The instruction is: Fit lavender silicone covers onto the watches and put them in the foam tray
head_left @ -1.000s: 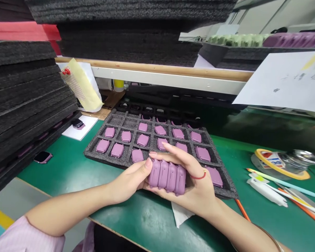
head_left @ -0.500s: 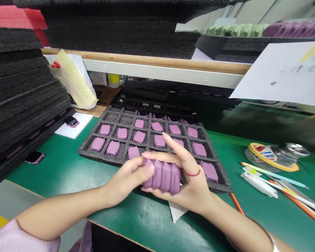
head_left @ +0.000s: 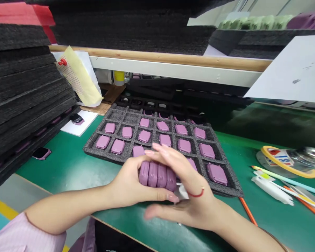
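The left hand (head_left: 127, 182) clasps four watch cases (head_left: 157, 175) between thumb and fingers above the tabletop (head_left: 136, 222); the right hand (head_left: 195, 201), spread, arches its fingers over their top. They are purple, round-edged, packed side by side.
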`<action>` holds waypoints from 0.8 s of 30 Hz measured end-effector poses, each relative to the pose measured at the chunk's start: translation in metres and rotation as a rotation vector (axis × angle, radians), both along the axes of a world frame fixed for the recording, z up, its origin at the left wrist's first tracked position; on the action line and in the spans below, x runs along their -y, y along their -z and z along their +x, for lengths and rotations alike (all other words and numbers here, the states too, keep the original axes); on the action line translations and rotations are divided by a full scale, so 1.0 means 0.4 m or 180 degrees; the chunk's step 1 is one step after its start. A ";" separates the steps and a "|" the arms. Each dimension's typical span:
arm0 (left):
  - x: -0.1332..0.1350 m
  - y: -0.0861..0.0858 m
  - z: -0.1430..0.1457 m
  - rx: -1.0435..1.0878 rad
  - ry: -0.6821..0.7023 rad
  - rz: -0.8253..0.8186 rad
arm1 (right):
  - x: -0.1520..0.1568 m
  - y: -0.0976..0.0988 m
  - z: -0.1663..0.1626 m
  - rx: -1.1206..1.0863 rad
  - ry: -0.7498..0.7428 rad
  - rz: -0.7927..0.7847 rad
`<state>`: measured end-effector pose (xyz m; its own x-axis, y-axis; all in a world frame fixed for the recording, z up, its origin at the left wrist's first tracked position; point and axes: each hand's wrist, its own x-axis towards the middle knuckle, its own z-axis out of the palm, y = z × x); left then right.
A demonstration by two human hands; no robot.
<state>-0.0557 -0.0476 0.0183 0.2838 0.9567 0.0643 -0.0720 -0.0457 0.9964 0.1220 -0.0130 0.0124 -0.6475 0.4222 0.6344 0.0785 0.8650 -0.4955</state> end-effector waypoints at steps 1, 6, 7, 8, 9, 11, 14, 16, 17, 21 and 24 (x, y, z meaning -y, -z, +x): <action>0.004 -0.002 -0.003 -0.0135 -0.0103 0.0105 | 0.000 -0.004 0.003 -0.0144 0.0053 -0.0212; 0.010 -0.003 -0.018 -0.0715 -0.0155 0.1044 | -0.021 0.010 0.001 -0.0946 0.0469 -0.1724; 0.009 -0.001 -0.019 -0.0784 -0.0152 0.1239 | -0.028 0.016 0.000 -0.0991 0.0412 -0.2042; 0.007 0.002 -0.020 -0.0834 -0.0154 0.1424 | -0.033 0.022 -0.002 -0.0951 0.0291 -0.2348; 0.005 0.005 -0.020 -0.0883 -0.0157 0.1585 | -0.036 0.026 -0.002 -0.0842 0.0128 -0.2621; 0.001 0.010 -0.017 -0.0968 -0.0175 0.1838 | -0.036 0.026 -0.003 -0.0566 -0.0210 -0.2998; -0.004 0.019 -0.013 -0.0973 -0.0206 0.2055 | -0.017 0.008 -0.010 -0.0347 -0.0371 -0.3167; -0.008 0.025 -0.012 -0.0795 -0.0180 0.2253 | 0.000 -0.005 -0.020 -0.0356 -0.0178 -0.3187; -0.009 0.029 -0.013 -0.0718 -0.0162 0.2307 | 0.007 -0.009 -0.026 -0.0370 -0.0053 -0.3158; -0.009 0.050 -0.020 -0.0795 -0.0131 0.2113 | 0.026 -0.006 -0.040 -0.0486 0.0326 -0.2484; -0.003 0.061 -0.020 -0.0994 -0.0200 0.2130 | 0.027 0.002 -0.036 -0.0566 0.0491 -0.1859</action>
<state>-0.0638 -0.0463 -0.0059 0.3302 0.7562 0.5649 0.2329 -0.6452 0.7276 0.1076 -0.0238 0.0117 -0.4572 0.8117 0.3633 0.0538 0.4330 -0.8998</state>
